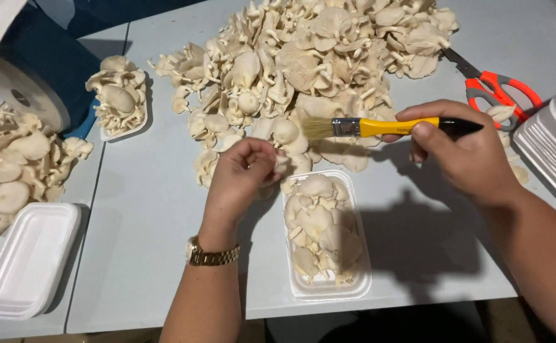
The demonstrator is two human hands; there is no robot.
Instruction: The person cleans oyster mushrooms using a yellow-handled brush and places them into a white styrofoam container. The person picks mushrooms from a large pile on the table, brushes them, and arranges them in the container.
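Now right hand [465, 149] grips paintbrush [389, 127] level; left hand [243, 174], wrist bent, pinches mushroom [282, 164] above tray [328, 286].

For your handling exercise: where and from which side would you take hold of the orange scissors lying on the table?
Grip the orange scissors by their looped handles, coming from the right edge of the table: the loops point that way and lie bare, while the blades point into the mushroom pile.
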